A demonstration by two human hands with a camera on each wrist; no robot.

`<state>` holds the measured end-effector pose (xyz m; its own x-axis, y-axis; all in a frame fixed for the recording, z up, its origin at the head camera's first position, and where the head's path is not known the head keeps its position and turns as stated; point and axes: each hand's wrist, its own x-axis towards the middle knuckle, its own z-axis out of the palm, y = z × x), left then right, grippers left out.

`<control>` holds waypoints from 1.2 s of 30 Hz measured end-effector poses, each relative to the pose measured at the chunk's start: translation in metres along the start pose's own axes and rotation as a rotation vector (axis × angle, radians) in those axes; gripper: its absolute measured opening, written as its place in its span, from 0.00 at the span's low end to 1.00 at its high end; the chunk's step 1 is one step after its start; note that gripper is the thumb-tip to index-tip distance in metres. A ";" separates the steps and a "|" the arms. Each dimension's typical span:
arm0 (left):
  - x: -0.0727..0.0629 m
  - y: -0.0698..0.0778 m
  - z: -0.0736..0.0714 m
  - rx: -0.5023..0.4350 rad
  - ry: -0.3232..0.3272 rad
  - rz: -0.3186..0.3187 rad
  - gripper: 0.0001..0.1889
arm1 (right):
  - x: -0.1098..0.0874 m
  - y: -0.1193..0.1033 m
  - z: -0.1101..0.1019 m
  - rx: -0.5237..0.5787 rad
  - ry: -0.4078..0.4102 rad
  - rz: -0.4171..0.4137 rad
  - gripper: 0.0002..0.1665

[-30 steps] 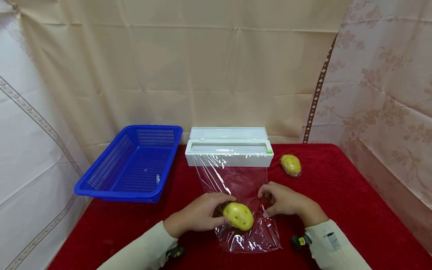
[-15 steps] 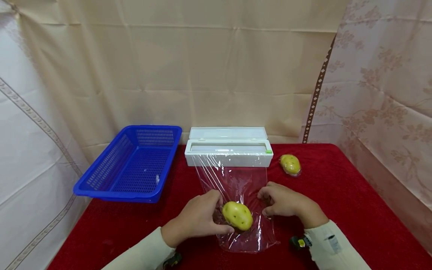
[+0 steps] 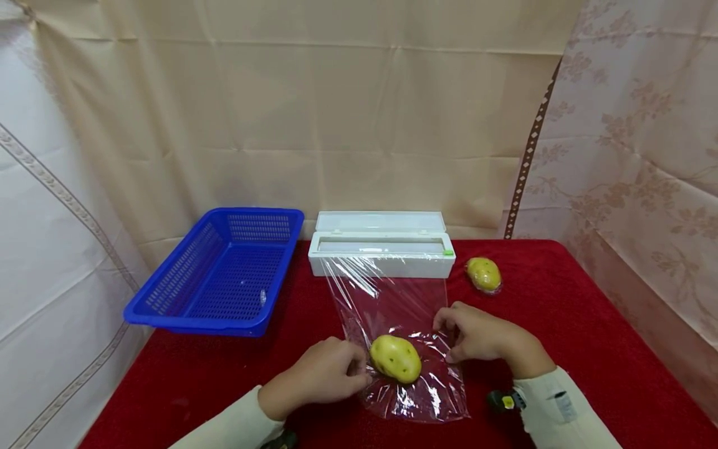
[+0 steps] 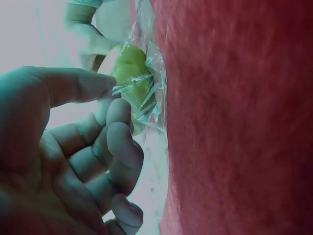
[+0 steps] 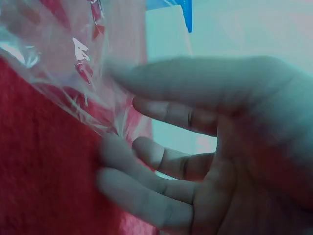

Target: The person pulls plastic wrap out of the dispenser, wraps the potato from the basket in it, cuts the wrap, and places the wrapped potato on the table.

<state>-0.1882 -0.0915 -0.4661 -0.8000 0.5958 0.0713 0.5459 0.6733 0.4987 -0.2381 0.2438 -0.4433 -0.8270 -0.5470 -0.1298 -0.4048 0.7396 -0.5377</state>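
A yellow potato (image 3: 395,359) lies on a sheet of plastic wrap (image 3: 392,305), which runs forward from a white wrap dispenser (image 3: 381,267). At the potato's left, my left hand (image 3: 322,371) pinches the wrap's edge between thumb and forefinger, as the left wrist view shows. The potato (image 4: 131,63) appears just beyond those fingertips. My right hand (image 3: 485,333) is at the sheet's right edge, fingers bent and thumb apart from them. In the right wrist view, gathered wrap (image 5: 93,107) touches the fingertips of the right hand (image 5: 195,132); the thumb is blurred.
On the left stands a blue plastic basket (image 3: 224,318) with a small clear scrap inside. A second potato (image 3: 484,274), wrapped in film, sits right of the dispenser. Red cloth (image 3: 561,312) covers the table, and curtains (image 3: 364,125) hang behind.
My left hand has let go of the potato, drawn back to the left and taken hold of the wrap's edge. The right hand has barely shifted. The potato stays in place.
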 end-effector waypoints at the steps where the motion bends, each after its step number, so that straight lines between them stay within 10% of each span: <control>1: -0.003 0.000 0.000 -0.009 -0.002 -0.010 0.14 | 0.000 0.001 -0.001 -0.006 0.007 -0.002 0.24; 7: -0.021 -0.004 -0.003 -0.018 -0.003 -0.045 0.14 | 0.003 -0.007 -0.002 -0.047 0.077 -0.027 0.14; 15: -0.039 -0.008 -0.004 0.061 0.026 -0.049 0.17 | 0.013 -0.065 0.037 -0.211 0.158 -0.147 0.37; 21: -0.051 -0.006 0.000 0.075 0.037 -0.083 0.16 | 0.014 -0.075 0.049 -0.341 0.231 -0.177 0.35; 36: -0.059 -0.009 -0.015 -0.073 -0.001 -0.179 0.18 | 0.009 -0.090 0.057 -0.246 0.107 -0.212 0.32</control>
<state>-0.1496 -0.1390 -0.4617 -0.8825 0.4696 -0.0247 0.3753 0.7350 0.5648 -0.1874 0.1498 -0.4434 -0.7451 -0.6644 0.0584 -0.6435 0.6931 -0.3249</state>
